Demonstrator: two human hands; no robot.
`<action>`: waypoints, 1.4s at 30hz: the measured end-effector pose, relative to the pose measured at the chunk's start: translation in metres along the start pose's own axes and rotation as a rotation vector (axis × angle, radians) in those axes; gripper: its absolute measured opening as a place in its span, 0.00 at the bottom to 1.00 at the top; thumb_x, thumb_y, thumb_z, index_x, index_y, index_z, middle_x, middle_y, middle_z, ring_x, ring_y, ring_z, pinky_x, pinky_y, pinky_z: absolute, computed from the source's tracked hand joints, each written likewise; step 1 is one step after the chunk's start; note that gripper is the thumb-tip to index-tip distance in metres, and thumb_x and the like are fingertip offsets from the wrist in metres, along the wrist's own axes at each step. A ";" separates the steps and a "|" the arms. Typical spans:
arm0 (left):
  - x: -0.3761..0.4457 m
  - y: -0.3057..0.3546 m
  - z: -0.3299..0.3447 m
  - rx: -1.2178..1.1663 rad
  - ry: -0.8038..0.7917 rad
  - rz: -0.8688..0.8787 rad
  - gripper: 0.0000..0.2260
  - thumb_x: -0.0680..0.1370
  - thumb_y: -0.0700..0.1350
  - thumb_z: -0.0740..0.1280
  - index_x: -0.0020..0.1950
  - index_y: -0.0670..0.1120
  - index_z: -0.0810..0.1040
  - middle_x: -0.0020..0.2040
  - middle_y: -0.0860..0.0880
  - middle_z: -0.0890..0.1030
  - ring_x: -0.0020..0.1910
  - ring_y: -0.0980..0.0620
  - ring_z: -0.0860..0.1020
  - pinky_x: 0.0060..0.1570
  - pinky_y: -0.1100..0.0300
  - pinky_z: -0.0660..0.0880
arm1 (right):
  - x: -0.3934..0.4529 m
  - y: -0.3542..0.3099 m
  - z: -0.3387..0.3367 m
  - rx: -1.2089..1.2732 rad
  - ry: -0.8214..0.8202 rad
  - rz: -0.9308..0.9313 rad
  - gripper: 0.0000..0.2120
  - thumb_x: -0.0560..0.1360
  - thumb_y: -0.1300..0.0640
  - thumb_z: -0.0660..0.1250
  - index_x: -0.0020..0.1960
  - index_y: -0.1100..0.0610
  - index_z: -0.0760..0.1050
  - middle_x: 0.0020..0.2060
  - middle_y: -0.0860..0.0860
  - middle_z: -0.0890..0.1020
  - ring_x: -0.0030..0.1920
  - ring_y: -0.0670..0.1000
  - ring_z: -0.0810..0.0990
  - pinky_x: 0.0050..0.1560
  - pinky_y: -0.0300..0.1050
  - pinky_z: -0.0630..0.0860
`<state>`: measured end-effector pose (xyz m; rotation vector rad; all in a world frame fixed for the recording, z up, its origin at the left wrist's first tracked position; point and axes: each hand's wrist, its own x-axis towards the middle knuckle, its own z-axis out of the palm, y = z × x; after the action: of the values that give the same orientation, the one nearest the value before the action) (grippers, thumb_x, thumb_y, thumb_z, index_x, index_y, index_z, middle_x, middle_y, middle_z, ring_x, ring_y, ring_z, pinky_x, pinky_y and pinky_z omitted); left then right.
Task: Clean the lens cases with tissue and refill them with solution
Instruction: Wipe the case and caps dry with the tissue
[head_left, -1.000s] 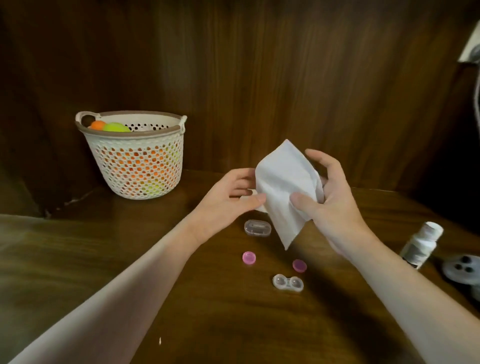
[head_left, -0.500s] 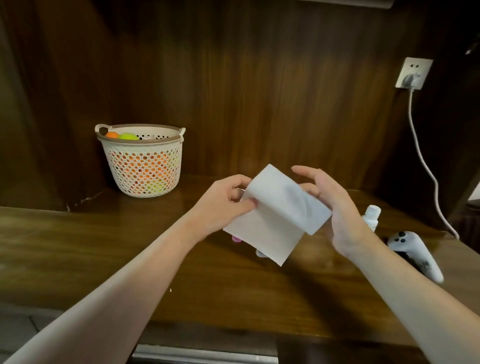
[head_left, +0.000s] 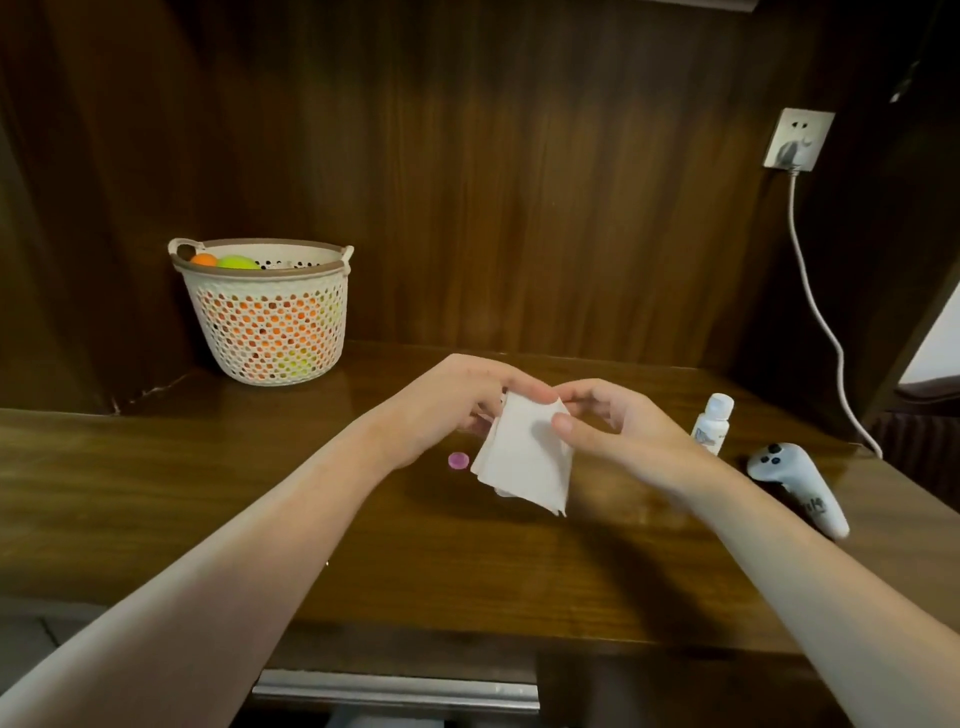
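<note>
A folded white tissue (head_left: 524, 457) hangs above the wooden table (head_left: 260, 493), held at its top between both hands. My left hand (head_left: 457, 405) pinches its upper left corner. My right hand (head_left: 618, 431) pinches the upper right edge with thumb and fingers. A small pink lens-case cap (head_left: 458, 460) lies on the table just left of the tissue. The lens cases are hidden behind the tissue and hands. A small white solution bottle (head_left: 712, 423) stands upright to the right of my right hand.
A perforated white basket (head_left: 270, 317) with orange and green balls stands at the back left. A white handheld controller (head_left: 797, 486) lies at the right, near the bottle. A wall socket (head_left: 797, 137) with a white cable (head_left: 821, 312) is on the right panel.
The tissue has been folded smaller, and both hands have come close together on its top. The view has tilted up and back, so the table's front edge shows.
</note>
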<state>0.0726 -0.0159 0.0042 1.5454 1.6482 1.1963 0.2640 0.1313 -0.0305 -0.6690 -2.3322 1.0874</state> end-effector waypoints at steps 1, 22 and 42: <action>0.001 -0.001 0.001 0.004 0.019 0.003 0.16 0.83 0.35 0.65 0.61 0.51 0.87 0.66 0.53 0.80 0.66 0.53 0.77 0.63 0.52 0.82 | 0.001 0.002 0.000 0.013 0.000 0.012 0.28 0.66 0.22 0.72 0.57 0.38 0.81 0.56 0.34 0.84 0.58 0.35 0.81 0.57 0.40 0.75; 0.045 -0.079 0.032 0.297 0.145 -0.043 0.08 0.80 0.55 0.73 0.58 0.58 0.82 0.52 0.60 0.81 0.43 0.60 0.81 0.42 0.67 0.75 | 0.038 0.068 -0.002 0.024 0.297 0.152 0.14 0.84 0.55 0.67 0.48 0.37 0.82 0.52 0.38 0.82 0.56 0.46 0.79 0.55 0.47 0.78; 0.077 -0.104 0.009 0.051 0.431 -0.099 0.08 0.77 0.47 0.79 0.54 0.51 0.86 0.42 0.53 0.87 0.39 0.58 0.84 0.39 0.68 0.81 | 0.098 0.056 0.044 -0.182 0.605 -0.099 0.06 0.80 0.54 0.70 0.53 0.44 0.85 0.52 0.38 0.83 0.52 0.36 0.79 0.43 0.26 0.72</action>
<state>0.0201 0.0683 -0.0797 1.2758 2.0135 1.5204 0.1745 0.1975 -0.0790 -0.8054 -1.9170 0.5285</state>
